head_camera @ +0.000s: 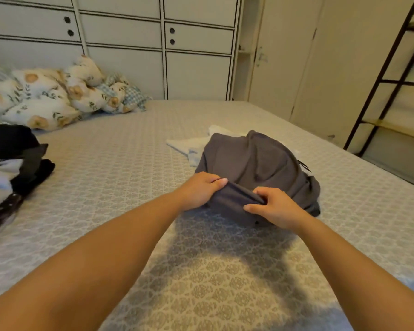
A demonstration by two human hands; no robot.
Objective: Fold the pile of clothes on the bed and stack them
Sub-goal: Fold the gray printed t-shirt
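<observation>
Unfolded pile [12, 168]: black and white garments heaped at the left edge of the bed, with a dark studded belt [4, 207] trailing out of it toward the near side.
Floral quilt [50, 96]: bunched up at the far left of the bed, against the cabinet wall [129, 44].
Bed [120, 163]: covered by a grey patterned sheet; both forearms reach over it from the near edge and cast shadows on it.
Left hand [201, 191]: at the near left corner of the grey garment, fingers [219, 181] curled over the folded edge and gripping it.
Grey garment [258, 168]: lies crumpled right of the bed's centre, partly folded, with a thick fold along its near edge between the two hands.
White garment [191, 144]: spread flat on the sheet behind and under the grey one, showing at its far left side.
Right hand [275, 207]: at the near right part of the same fold, thumb and fingers pinching the grey cloth, close beside the left hand.
Door [282, 56]: pale, beyond the far right corner of the bed.
Dark metal shelf frame [390, 91]: stands at the right edge of the room, well apart from the clothes.
</observation>
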